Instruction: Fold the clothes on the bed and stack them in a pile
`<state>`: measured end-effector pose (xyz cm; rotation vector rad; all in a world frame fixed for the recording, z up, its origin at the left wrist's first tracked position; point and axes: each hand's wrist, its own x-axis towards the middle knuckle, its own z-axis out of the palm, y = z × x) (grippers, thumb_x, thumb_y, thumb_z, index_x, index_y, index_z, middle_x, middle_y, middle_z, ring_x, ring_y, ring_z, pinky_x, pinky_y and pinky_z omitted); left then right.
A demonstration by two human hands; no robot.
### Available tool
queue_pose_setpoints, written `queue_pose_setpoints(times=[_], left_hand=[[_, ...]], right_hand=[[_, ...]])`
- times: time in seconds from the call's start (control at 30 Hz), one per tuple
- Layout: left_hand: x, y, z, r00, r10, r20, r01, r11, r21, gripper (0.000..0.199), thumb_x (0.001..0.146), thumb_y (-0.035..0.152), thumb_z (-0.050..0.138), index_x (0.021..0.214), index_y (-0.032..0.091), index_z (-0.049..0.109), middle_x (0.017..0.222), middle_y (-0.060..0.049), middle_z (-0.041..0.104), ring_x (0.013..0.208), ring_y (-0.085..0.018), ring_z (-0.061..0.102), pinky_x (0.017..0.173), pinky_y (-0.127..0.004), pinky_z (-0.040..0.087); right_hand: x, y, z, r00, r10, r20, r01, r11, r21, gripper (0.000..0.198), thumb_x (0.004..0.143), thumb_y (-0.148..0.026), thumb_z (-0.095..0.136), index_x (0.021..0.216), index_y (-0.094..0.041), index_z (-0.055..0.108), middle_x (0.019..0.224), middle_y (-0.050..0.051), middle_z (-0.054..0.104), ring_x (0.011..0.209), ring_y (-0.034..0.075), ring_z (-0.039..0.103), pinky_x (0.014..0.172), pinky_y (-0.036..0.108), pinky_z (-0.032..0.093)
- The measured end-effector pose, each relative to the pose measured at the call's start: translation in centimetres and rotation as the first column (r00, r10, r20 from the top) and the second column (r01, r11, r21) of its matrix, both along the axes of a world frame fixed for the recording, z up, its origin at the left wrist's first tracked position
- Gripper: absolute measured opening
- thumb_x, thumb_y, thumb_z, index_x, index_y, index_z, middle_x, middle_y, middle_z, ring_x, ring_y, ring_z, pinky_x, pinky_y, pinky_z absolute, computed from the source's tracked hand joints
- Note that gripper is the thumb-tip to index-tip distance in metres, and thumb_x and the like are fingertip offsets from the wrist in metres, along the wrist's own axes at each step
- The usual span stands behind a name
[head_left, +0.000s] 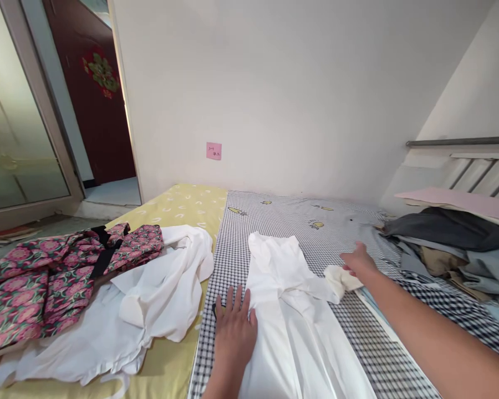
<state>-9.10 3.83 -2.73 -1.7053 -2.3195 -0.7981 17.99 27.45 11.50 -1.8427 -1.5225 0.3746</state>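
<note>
A long white garment (293,310), which looks like a dress, lies lengthwise on the checked bedding in front of me, with folds gathered across its middle. My left hand (233,327) rests flat at its left edge, fingers spread, partly on the checked cloth. Something small and dark shows beside those fingers, too covered to make out. To the right, my right hand (361,260) reaches over the bed with its fingers stretched to the left. Just below it lies a bunched cream cloth (341,281) by the garment's right side. I see nothing held in either hand.
On the left, a floral garment (66,271) and a crumpled white garment (162,293) lie on yellow bedding (166,363). Piled dark and grey clothes (461,233) are at right by a bed rail (461,141). A pink note (213,151) hangs on the wall.
</note>
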Motion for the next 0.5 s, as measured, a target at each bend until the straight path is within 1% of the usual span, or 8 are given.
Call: queue_pose_setpoints(times=[0.03,0.1,0.17,0.2,0.3,0.37,0.43,0.5], left_hand=[[0.0,0.0,0.0,1.000,0.002,-0.003,-0.002,1.000,-0.004,0.048,0.100,0.029,0.044,0.146,0.026,0.057,0.154,-0.006,0.056,0.149,-0.032,0.044,0.126,-0.064,0.029],[-0.1,0.1,-0.1,1.000,0.003,-0.010,-0.003,1.000,-0.011,0.048,0.100,0.030,0.045,0.147,0.026,0.057,0.155,-0.005,0.055,0.149,-0.032,0.044,0.125,-0.065,0.029],[-0.1,0.1,-0.3,1.000,0.003,-0.014,-0.003,1.000,-0.015,0.049,0.100,0.030,0.045,0.147,0.026,0.056,0.156,-0.004,0.054,0.148,-0.033,0.045,0.125,-0.065,0.030],[-0.1,0.1,-0.4,1.000,0.005,-0.016,-0.005,1.000,-0.010,0.049,0.100,0.030,0.046,0.147,0.027,0.057,0.156,-0.004,0.054,0.148,-0.033,0.046,0.124,-0.065,0.031],[-0.1,0.2,-1.0,0.999,0.018,-0.028,-0.017,1.000,0.026,0.047,0.099,0.030,0.047,0.145,0.029,0.059,0.155,-0.004,0.055,0.146,-0.033,0.048,0.123,-0.064,0.033],[0.0,0.2,-1.3,0.999,0.026,-0.040,-0.024,0.998,0.056,0.047,0.099,0.030,0.047,0.145,0.029,0.059,0.155,-0.004,0.056,0.146,-0.032,0.049,0.123,-0.064,0.033],[0.1,0.1,-1.6,0.998,0.028,-0.050,-0.024,0.997,0.074,0.048,0.100,0.032,0.046,0.146,0.029,0.058,0.155,-0.004,0.056,0.146,-0.032,0.048,0.123,-0.063,0.033],[0.3,0.0,-1.7,0.998,0.028,-0.051,-0.024,0.997,0.074,0.048,0.102,0.038,0.046,0.148,0.029,0.056,0.155,-0.003,0.056,0.147,-0.031,0.047,0.124,-0.063,0.032]], right_hand=[[-1.5,-0.1,-0.2,0.997,0.038,-0.074,-0.041,0.999,-0.031,0.043,0.081,-0.017,0.058,0.123,-0.011,0.063,0.077,0.014,0.074,0.050,0.020,0.066,0.051,0.030,0.047],[-5.2,-0.2,-0.6,0.979,0.118,-0.168,-0.135,0.986,-0.096,0.028,0.083,-0.017,0.058,0.109,-0.014,0.068,0.079,0.010,0.075,0.051,0.016,0.066,0.049,0.026,0.045],[-9.4,-0.1,-0.7,0.946,0.212,-0.244,-0.246,0.962,-0.117,0.016,0.086,-0.020,0.059,0.096,-0.015,0.069,0.076,0.007,0.073,0.050,0.013,0.064,0.046,0.023,0.041],[-11.5,0.0,-0.8,0.928,0.254,-0.272,-0.294,0.949,-0.117,0.013,0.087,-0.022,0.059,0.094,-0.016,0.069,0.074,0.005,0.072,0.048,0.012,0.063,0.045,0.022,0.040],[-17.4,0.5,-1.2,0.882,0.353,-0.313,-0.405,0.906,-0.120,0.013,0.091,-0.027,0.061,0.097,-0.017,0.068,0.069,0.002,0.070,0.043,0.009,0.057,0.045,0.021,0.036],[-20.4,1.1,-1.9,0.865,0.397,-0.306,-0.452,0.881,-0.137,0.016,0.092,-0.028,0.061,0.102,-0.018,0.068,0.065,0.000,0.068,0.041,0.009,0.055,0.046,0.022,0.035],[-22.5,1.8,-2.9,0.861,0.426,-0.278,-0.479,0.863,-0.161,0.023,0.091,-0.028,0.063,0.112,-0.019,0.066,0.061,-0.002,0.066,0.042,0.010,0.054,0.049,0.023,0.037],[-23.7,2.6,-4.0,0.864,0.441,-0.243,-0.488,0.852,-0.189,0.032,0.087,-0.027,0.068,0.117,-0.018,0.065,0.057,-0.003,0.063,0.043,0.012,0.055,0.052,0.024,0.039]])
